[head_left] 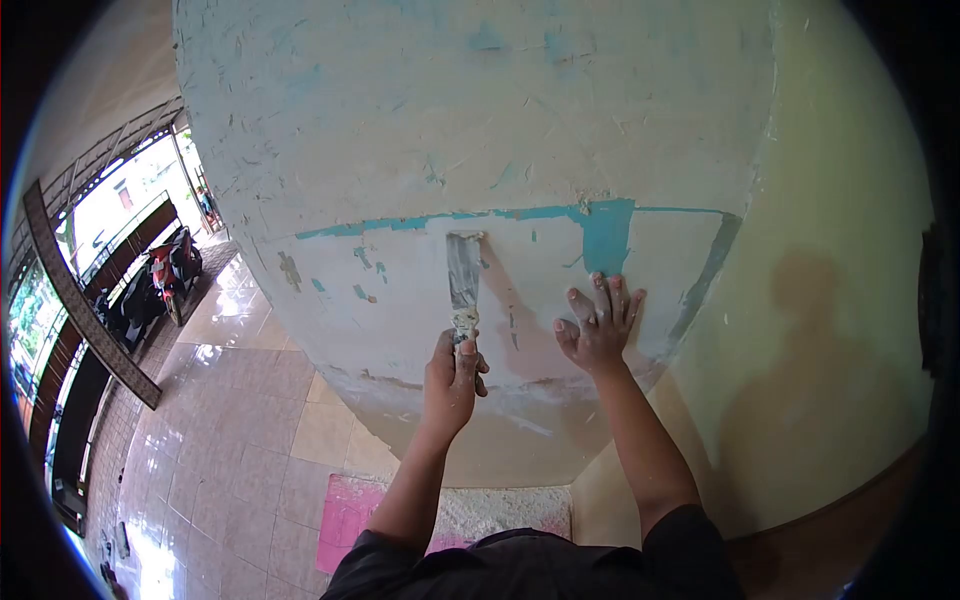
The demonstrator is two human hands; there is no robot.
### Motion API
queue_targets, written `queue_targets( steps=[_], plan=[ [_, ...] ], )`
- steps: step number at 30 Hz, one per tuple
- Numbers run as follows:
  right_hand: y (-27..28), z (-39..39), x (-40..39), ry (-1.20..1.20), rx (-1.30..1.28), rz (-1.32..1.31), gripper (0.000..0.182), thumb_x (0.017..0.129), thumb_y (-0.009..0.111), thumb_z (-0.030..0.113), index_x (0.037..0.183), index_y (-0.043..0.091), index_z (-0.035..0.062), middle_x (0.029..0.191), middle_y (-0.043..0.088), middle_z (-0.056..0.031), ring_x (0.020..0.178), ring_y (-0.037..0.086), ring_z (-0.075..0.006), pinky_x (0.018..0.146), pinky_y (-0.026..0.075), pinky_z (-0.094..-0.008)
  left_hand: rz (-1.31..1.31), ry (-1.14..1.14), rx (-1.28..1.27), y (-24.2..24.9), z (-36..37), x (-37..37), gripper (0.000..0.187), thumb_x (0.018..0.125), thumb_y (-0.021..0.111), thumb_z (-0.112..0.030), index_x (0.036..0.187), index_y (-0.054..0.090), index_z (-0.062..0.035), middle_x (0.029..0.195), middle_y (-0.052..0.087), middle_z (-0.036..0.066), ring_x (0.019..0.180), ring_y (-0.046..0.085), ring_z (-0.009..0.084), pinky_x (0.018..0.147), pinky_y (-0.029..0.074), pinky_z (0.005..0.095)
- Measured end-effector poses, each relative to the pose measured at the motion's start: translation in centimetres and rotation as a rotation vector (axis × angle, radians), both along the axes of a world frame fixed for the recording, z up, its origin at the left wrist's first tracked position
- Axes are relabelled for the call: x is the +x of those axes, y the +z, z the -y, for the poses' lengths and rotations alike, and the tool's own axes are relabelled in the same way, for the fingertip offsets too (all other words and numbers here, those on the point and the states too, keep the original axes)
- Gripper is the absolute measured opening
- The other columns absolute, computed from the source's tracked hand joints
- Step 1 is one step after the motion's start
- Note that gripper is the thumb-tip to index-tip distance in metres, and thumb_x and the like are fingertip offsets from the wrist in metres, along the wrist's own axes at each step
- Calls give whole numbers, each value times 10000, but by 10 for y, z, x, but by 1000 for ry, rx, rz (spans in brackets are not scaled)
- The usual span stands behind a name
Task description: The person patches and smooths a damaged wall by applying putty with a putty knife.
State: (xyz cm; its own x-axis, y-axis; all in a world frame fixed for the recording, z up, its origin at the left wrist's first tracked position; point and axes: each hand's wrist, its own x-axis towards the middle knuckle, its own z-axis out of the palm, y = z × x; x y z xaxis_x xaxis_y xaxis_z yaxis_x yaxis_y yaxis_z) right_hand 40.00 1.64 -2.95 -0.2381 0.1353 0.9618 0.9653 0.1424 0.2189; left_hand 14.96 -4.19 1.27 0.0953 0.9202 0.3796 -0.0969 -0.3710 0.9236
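My left hand point(454, 378) is closed around the handle of a putty knife point(463, 275). Its flat metal blade points up and lies at the wall, with a bit of scraped material at its tip. To the right, my right hand point(598, 325) rests on the wall with fingers spread and holds nothing. Just above those fingertips is a bare turquoise patch point(606, 238). The wall point(480, 120) carries patchy whitish coating, and a turquoise strip runs across it above both hands. Smaller turquoise and grey spots show left of the knife.
Below the wall, a pink sheet point(345, 520) on the tiled floor point(220, 420) is covered with pale scrapings point(500, 512). A yellowish side wall point(840, 300) stands at right. Parked motorcycles point(165, 270) and an open gateway are at far left.
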Motion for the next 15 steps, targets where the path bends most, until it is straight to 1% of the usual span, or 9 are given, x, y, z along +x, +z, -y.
queue_targets(
  steps=[3, 5, 6, 8, 9, 11, 12, 14, 15],
  plan=[
    [-1, 4, -1, -10, -28, -7, 547, 932, 451, 490, 1419, 409, 244, 1502, 330, -132, 1443, 195, -348, 1117, 33, -650, -34, -58, -10, -16, 3, -1, 368, 1023, 423, -345, 1105, 492, 7, 748, 547, 56, 624, 536, 93, 512, 461, 235],
    [2, 13, -8, 2, -139, -97, 544, 922, 459, 507, 1414, 421, 279, 1515, 324, -111, 1445, 197, -343, 1115, 33, -648, -30, -94, -7, -22, 8, 2, 364, 1021, 430, -351, 1114, 483, -2, 831, 561, 66, 686, 554, 108, 582, 486, 252],
    [1, 21, -14, -6, -140, -99, 544, 922, 459, 507, 1414, 421, 279, 1515, 324, -111, 1445, 197, -343, 1115, 33, -648, -31, -102, -8, -25, 11, 4, 364, 1021, 430, -351, 1114, 483, -2, 831, 561, 66, 686, 554, 108, 582, 486, 252],
    [15, 49, -34, 60, -349, -226, 592, 927, 443, 529, 1426, 403, 212, 1518, 297, -160, 1436, 209, -358, 1116, 22, -635, 30, -197, -15, -27, 15, 10, 346, 1025, 427, -307, 1212, 461, -18, 947, 581, 60, 799, 594, 126, 710, 492, 274],
    [15, 59, -39, 51, -344, -224, 592, 927, 443, 529, 1426, 403, 212, 1518, 297, -160, 1436, 209, -358, 1116, 22, -635, 32, -206, -11, -25, 18, 15, 346, 1025, 427, -307, 1212, 461, -18, 947, 581, 60, 799, 594, 126, 710, 492, 274],
    [10, 79, -48, 488, -601, -252, 600, 928, 512, 445, 1423, 381, 133, 1485, 317, -208, 1395, 285, -373, 1135, 141, -564, 164, -238, 5, -20, 24, 26, 299, 1012, 479, -276, 1143, 466, -7, 956, 570, 63, 839, 580, 136, 734, 495, 293],
    [10, 89, -56, 482, -596, -251, 600, 928, 512, 445, 1423, 381, 133, 1485, 317, -208, 1395, 285, -373, 1135, 141, -564, 166, -244, 9, -17, 26, 29, 299, 1012, 479, -276, 1143, 466, -7, 956, 570, 63, 839, 580, 136, 734, 495, 293],
    [10, 106, -72, 784, -668, -436, 534, 924, 590, 268, 1348, 400, 2, 1334, 457, -226, 1243, 471, -367, 1026, 380, -449, 170, -322, -45, -12, 30, 34, 266, 995, 517, -201, 1164, 462, -4, 1013, 564, 61, 913, 588, 157, 815, 481, 309],
    [12, 112, -74, 781, -664, -437, 534, 924, 590, 268, 1348, 400, 2, 1334, 457, -226, 1243, 471, -367, 1026, 380, -449, 169, -326, -43, -12, 31, 38, 266, 995, 517, -201, 1164, 462, -4, 1013, 564, 61, 913, 588, 157, 815, 481, 309]
  ],
)
